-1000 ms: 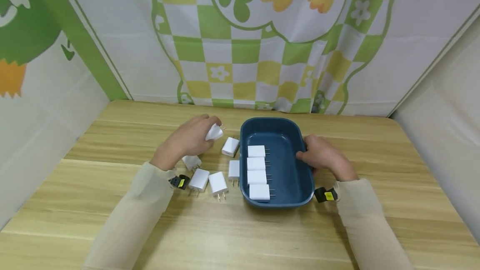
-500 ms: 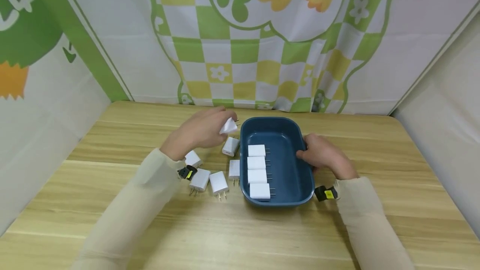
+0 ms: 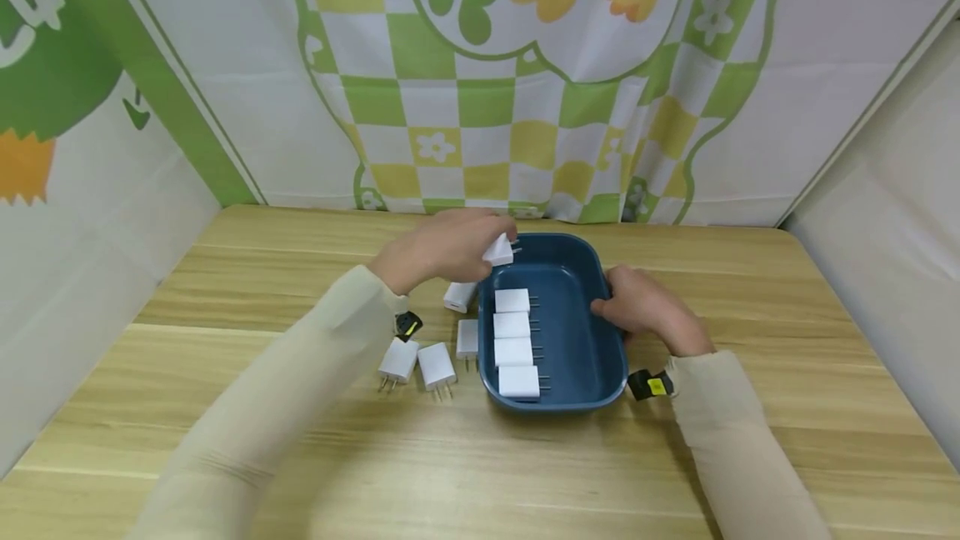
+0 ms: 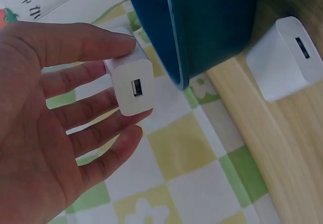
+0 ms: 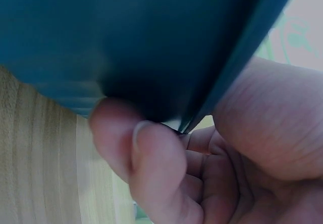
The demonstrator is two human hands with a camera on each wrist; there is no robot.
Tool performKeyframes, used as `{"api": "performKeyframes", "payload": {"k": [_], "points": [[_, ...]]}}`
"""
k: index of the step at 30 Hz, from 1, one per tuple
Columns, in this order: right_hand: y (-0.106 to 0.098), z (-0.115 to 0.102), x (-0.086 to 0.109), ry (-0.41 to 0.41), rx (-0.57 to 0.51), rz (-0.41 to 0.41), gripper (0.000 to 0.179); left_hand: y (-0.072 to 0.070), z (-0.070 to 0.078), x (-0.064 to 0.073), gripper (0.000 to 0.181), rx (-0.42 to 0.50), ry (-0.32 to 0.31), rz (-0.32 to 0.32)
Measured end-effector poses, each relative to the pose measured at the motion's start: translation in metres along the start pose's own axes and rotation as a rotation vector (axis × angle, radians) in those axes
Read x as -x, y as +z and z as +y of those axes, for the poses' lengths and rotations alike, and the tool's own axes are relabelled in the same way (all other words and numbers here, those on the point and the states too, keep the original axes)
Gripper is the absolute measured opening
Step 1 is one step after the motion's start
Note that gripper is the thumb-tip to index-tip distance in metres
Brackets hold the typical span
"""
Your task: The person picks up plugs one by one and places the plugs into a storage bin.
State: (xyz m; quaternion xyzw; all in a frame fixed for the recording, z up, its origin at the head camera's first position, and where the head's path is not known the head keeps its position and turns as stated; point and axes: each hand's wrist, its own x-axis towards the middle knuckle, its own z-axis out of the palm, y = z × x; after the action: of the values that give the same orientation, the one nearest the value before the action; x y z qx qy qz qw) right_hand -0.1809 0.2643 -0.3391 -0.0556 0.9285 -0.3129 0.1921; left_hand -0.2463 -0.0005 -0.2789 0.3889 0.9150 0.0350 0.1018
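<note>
In my left hand (image 3: 453,250) I pinch a white USB charger plug (image 3: 498,251) at the far left rim of a dark blue bin (image 3: 577,315). The left wrist view shows this charger (image 4: 132,77) between thumb and fingers, its USB port facing the camera. My right hand (image 3: 648,307) grips the bin's right wall, thumb over the rim and fingers curled outside, as the right wrist view of that hand (image 5: 161,168) also shows. Inside the bin several white chargers (image 3: 513,327) lie in a column along the left side, prongs pointing right.
Left of the bin several loose chargers lie on the wooden table (image 3: 465,473), among them one white charger (image 3: 437,366) with prongs toward me and another charger (image 3: 460,296) partly beneath my left hand. A patterned curtain (image 3: 487,132) hangs behind the table's back edge.
My left hand has carried the pinched charger rightward from above the loose chargers to the bin's far left rim. The right hand and the bin stay essentially in place.
</note>
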Motion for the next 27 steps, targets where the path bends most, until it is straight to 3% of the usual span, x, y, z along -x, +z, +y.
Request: {"api": "performKeyframes", "payload": {"k": [8,27], "points": [[0.0,0.002,0.0,0.005,0.015,0.006,0.025,0.006,0.011,-0.024,0.05,-0.046,0.066,-0.021],[0.0,0.001,-0.001,0.011,0.024,0.011,0.019,0.02,0.01,-0.047,0.042,-0.109,0.101,-0.133]]}}
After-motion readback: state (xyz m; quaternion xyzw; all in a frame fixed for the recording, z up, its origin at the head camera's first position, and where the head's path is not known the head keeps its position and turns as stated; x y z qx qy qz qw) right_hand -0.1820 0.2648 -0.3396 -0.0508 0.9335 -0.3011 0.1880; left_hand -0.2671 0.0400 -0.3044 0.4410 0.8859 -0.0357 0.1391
